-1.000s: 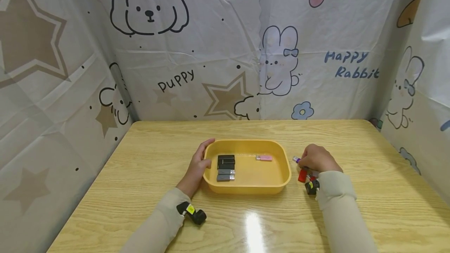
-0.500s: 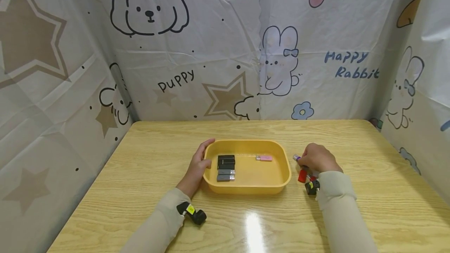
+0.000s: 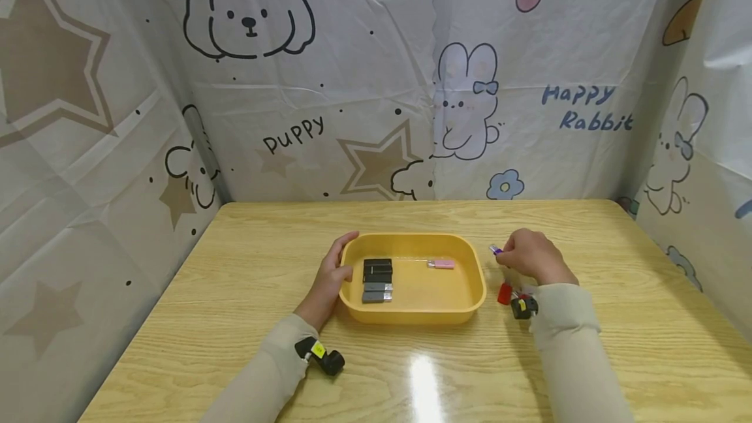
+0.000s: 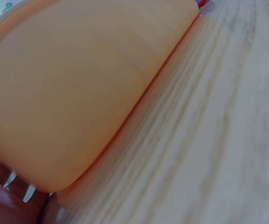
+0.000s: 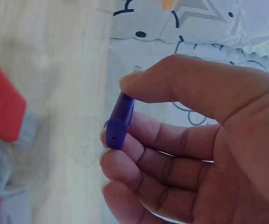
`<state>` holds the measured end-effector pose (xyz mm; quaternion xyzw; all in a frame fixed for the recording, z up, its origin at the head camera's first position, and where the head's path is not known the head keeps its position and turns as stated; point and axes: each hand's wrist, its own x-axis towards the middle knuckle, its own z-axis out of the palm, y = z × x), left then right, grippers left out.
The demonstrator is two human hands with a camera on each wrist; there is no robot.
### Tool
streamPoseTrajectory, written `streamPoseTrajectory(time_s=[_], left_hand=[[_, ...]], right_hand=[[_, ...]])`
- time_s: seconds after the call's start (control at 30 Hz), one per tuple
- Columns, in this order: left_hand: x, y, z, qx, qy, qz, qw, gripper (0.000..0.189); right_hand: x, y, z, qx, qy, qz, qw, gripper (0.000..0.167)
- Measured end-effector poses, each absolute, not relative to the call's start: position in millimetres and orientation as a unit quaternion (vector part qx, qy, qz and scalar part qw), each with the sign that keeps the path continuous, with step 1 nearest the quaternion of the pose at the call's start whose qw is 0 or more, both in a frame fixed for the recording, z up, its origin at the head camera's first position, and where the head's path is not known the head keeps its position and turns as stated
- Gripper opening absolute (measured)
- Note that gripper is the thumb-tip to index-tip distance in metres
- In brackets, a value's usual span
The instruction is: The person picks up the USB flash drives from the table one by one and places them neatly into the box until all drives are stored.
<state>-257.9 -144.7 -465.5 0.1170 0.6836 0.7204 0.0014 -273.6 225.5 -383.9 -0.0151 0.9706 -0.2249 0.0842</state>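
Observation:
My left hand [image 3: 327,277] grips the left end of a yellow plastic tray [image 3: 414,318], thumb over the rim and fingers along the outside wall. Inside lie several black USB flash drives [image 3: 378,271] in a stack-like row, two grey flash drives [image 3: 373,296] in front of them, and a pink flash drive [image 3: 444,264] towards the back right. To the right of the tray, my right hand [image 3: 536,257] pinches a purple flash drive [image 5: 119,122] between thumb and fingers, its metal plug pointing left in the head view. The left wrist view shows mostly the tray's outer wall [image 4: 92,88].
A red flash drive [image 3: 504,293] lies on the wooden table [image 3: 282,247] to the right of the tray. Beside it are more red and whitish pieces, partly hidden by the right wrist camera [image 3: 523,307]. A printed curtain [image 3: 294,168] hangs behind the table.
My right hand has lifted and moved slightly away from me with the purple flash drive, off the red flash drives. The left hand and the tray stay where they were.

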Motion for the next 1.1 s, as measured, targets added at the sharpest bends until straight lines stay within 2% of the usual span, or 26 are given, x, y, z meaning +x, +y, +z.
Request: streamPoseTrajectory(time_s=[0.43, 0.73, 1.1], left_hand=[[-245.0, -144.5, -440.9, 0.121, 0.689, 0.714, 0.032, 0.081], [-257.6, -145.6, -463.3, 0.109, 0.69, 0.715, 0.011, 0.08], [-258.0, -145.4, -465.1, 0.116, 0.688, 0.716, 0.003, 0.08]], right_hand=[[-273.2, 213.9, -372.5, -0.065, 0.963, -0.26, 0.025, 0.024], [-271.3, 205.3, -367.5, -0.126, 0.955, -0.267, -0.03, 0.019], [-272.6, 185.8, -371.9, -0.17, 0.94, -0.296, -0.012, 0.014]])
